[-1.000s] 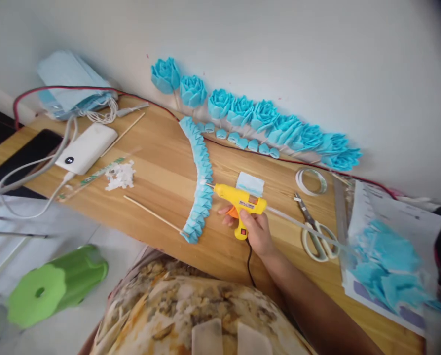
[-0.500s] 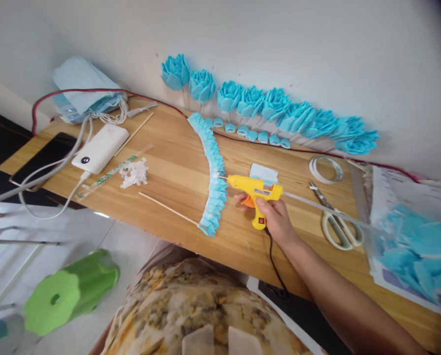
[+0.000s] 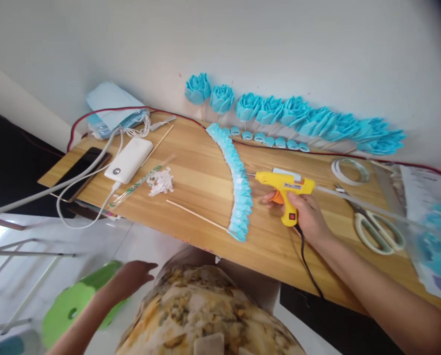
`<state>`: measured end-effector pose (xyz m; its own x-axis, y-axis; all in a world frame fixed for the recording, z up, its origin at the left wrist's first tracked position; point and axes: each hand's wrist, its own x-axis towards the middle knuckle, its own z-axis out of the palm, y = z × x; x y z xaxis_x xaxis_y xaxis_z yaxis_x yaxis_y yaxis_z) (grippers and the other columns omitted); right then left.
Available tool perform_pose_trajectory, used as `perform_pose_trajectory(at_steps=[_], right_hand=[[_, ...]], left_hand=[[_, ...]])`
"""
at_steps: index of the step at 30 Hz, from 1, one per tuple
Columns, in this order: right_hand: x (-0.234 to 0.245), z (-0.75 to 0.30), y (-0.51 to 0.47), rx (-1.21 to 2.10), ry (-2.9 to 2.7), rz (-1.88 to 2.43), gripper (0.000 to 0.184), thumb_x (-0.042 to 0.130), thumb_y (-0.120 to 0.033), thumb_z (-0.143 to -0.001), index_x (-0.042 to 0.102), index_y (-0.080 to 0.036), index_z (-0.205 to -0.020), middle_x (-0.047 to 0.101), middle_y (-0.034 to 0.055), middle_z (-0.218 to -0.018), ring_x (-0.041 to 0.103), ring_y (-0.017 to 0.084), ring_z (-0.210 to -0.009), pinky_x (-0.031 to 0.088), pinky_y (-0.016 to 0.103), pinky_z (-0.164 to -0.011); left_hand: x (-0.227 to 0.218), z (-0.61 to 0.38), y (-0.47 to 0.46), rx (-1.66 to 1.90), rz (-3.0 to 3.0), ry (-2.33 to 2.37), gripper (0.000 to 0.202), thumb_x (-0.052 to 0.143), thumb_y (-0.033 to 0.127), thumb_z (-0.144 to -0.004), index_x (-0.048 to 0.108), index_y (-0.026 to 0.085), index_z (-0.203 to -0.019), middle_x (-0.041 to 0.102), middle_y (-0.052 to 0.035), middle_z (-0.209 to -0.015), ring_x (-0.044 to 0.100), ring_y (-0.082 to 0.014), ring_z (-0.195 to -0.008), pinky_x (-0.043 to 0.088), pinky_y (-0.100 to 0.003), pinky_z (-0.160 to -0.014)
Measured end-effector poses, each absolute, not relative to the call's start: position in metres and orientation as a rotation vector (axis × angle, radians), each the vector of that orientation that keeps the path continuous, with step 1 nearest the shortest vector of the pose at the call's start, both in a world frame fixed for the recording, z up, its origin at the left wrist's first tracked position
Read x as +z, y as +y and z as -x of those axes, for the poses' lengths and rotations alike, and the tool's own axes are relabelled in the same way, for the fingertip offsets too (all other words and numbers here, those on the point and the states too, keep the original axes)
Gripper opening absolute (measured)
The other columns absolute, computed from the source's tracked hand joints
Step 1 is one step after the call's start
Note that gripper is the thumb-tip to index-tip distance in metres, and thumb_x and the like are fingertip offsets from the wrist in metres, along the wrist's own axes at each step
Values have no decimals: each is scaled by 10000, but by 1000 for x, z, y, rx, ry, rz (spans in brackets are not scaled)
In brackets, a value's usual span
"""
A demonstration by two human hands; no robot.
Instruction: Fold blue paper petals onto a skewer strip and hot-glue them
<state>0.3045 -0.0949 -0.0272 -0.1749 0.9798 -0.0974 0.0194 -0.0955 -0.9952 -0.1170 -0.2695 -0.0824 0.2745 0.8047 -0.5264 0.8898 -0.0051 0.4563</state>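
My right hand [image 3: 306, 217] is closed round the grip of a yellow glue gun [image 3: 285, 186] with an orange trigger, held over the wooden table [image 3: 198, 177]. Its nozzle points left, close to a curved strip of folded blue paper petals [image 3: 235, 180] that ends on a thin wooden stick [image 3: 196, 215]. A clear glue stick juts from the gun's back toward the right. My left hand [image 3: 131, 278] hangs below the table edge, fingers stretched out and holding nothing, above a green plastic stool [image 3: 76, 305].
Blue paper roses [image 3: 290, 113] line the wall, with small blue buds [image 3: 268, 140] before them. Scissors [image 3: 376, 227], a tape roll [image 3: 348, 170] and a bag of blue pieces [image 3: 437, 236] lie right. A white power bank [image 3: 128, 160], cables, phone [image 3: 83, 170] and white scraps [image 3: 160, 181] lie left.
The view has swung left and downward. My left hand has come into sight below the table, above the stool. The glue gun's nozzle has drawn slightly away from the petal strip.
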Motion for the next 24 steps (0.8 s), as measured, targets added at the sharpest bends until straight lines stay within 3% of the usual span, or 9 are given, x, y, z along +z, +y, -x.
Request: perform_pose_trajectory(at_steps=[3, 5, 9, 13, 17, 24], right_hand=[[-28, -297, -87, 1372, -1325, 1181, 363, 665, -558, -877, 785, -215, -885, 805, 79, -923, 744, 254, -846, 598, 372, -792], [-30, -291, -84, 1356, -1305, 1126, 369, 652, -543, -885, 777, -197, -864, 801, 80, -914, 745, 247, -842, 590, 351, -773], [-33, -285, -87, 1362, -1279, 1061, 348, 633, -495, -912, 763, -178, -853, 799, 89, -929, 742, 226, -852, 569, 306, -756], [-31, -286, -91, 1354, -1243, 1099, 351, 650, -516, -891, 749, -180, -882, 795, 100, -918, 739, 231, -813, 577, 318, -704], [-28, -285, -87, 1352, -1151, 1061, 322, 703, -521, -847, 739, -210, -922, 787, 82, -873, 742, 238, -823, 583, 309, -630], [-26, -283, -87, 1400, -1157, 1058, 352, 676, -501, -877, 752, -158, -876, 788, 116, -886, 722, 203, -795, 566, 268, -650]], left_hand=[[-41, 134, -255, 62, -1835, 1480, 378, 471, 452, -1029, 673, 337, -1327, 768, -34, -1166, 740, -226, -1017, 577, -338, -921], [-8, 137, -234, 391, -1977, 1513, 323, 492, 391, -1032, 696, 318, -1271, 760, -29, -1180, 724, -205, -1052, 563, -295, -933], [22, 128, -164, 701, -2362, 1574, 322, 457, 301, -1022, 727, 249, -1190, 734, -79, -1225, 683, -238, -1150, 530, -365, -1016], [9, 120, -94, 601, -2586, 1557, 406, 395, 205, -962, 746, 208, -1166, 727, -100, -1246, 666, -265, -1166, 542, -429, -994], [-6, 122, -50, 464, -2704, 1584, 458, 403, 104, -836, 779, 167, -1089, 750, -134, -1141, 680, -291, -1037, 544, -449, -899], [-10, 134, -27, 286, -2706, 1512, 377, 451, 118, -770, 782, 182, -939, 739, -115, -989, 650, -273, -926, 513, -402, -858]])
